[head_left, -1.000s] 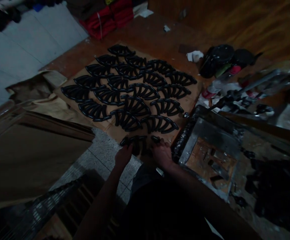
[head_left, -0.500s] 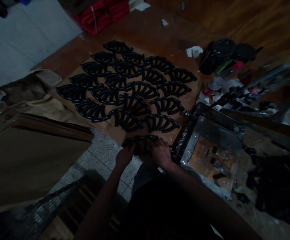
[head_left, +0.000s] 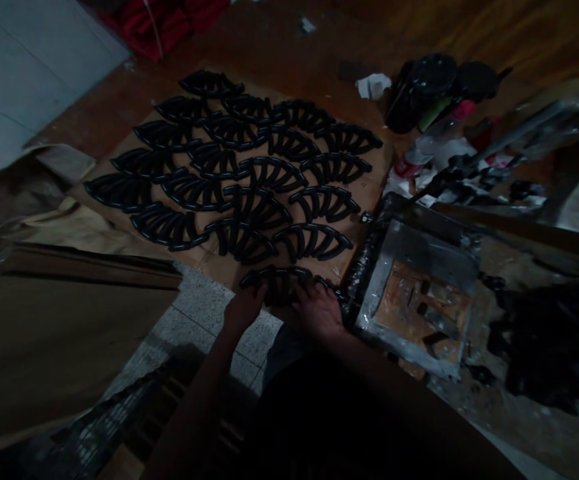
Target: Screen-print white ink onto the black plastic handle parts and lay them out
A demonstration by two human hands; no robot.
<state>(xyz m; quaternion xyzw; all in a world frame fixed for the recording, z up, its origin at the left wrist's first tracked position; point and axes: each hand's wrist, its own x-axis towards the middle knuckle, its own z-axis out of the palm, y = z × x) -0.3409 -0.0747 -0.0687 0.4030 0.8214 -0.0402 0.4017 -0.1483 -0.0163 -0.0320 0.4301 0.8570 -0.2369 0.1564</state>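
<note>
A glossy black curved piece with rib-like bars lies at the near edge of a brown cardboard sheet. My left hand grips its left end with the fingers bent round it. On its right side my right hand presses down, its fingers curled over the bars; the fingertips are partly hidden. Close to the right hand another dark end shows. Several matching black ribbed pieces cover the sheet in rows beyond my hands.
Right of the sheet sits a metal frame around a stained wooden board. Behind it are a plastic bottle, dark pots and a black heap. Cardboard boxes stand at left, with a crate below.
The view has shifted, so the table things appear further left and slightly higher. My right hand has slid a little left along the black piece; my left hand keeps its hold.
</note>
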